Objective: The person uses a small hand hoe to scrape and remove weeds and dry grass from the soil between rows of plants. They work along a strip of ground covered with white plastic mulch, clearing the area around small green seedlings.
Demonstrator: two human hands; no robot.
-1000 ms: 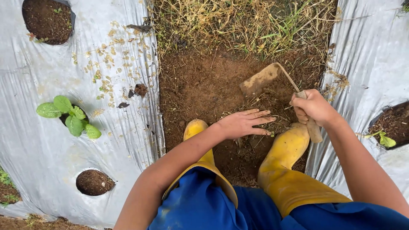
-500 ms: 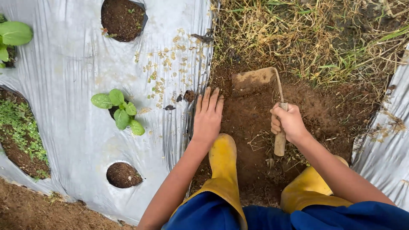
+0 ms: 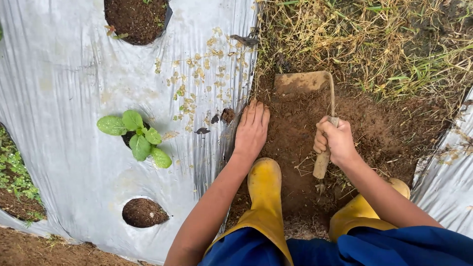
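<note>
Right now the small hoe (image 3: 315, 106) lies in the bare soil strip (image 3: 384, 133) between the plastic sheets, its long axis running away from the person: flat, mud-caked blade at the far end against the dry grass (image 3: 369, 44), thin metal neck, pale wooden handle nearest the body. The right hand (image 3: 335, 140) is clamped around that handle, blade straight ahead of it. The left hand (image 3: 251, 130) lies flat, fingers together, on the soil just left of the blade, at the edge of the silver mulch sheet (image 3: 74, 88). Yellow boots (image 3: 263, 184) flank the spot; a leafy seedling (image 3: 135, 135) grows further left.
</note>
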